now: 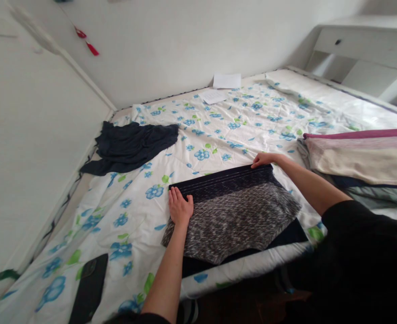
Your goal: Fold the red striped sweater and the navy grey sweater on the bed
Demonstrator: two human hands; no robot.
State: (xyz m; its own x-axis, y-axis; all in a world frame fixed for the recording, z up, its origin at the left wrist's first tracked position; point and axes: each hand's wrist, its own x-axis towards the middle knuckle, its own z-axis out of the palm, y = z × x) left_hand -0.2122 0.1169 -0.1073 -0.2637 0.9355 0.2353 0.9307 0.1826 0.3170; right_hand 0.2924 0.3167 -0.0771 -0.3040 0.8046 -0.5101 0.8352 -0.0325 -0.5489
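Note:
A folded garment (234, 220) lies flat on the quilted bedcover (198, 130), mottled grey and black with a dark ribbed band (221, 182) along its far side. A navy layer (286, 236) shows beneath its near edge. My left hand (180, 207) rests palm down on the garment, near the left end of the band, holding nothing. My right hand (264, 159) lies flat at the band's far right corner, its fingers on the garment's edge, and grips nothing I can see.
A crumpled navy cloth (129, 146) lies to the left, and a black flat object (89, 288) near the bed's left side. Folded fabrics (356, 157) are stacked at right. White papers (227, 81) sit by the far wall; a white drawer unit (360, 49) stands at top right.

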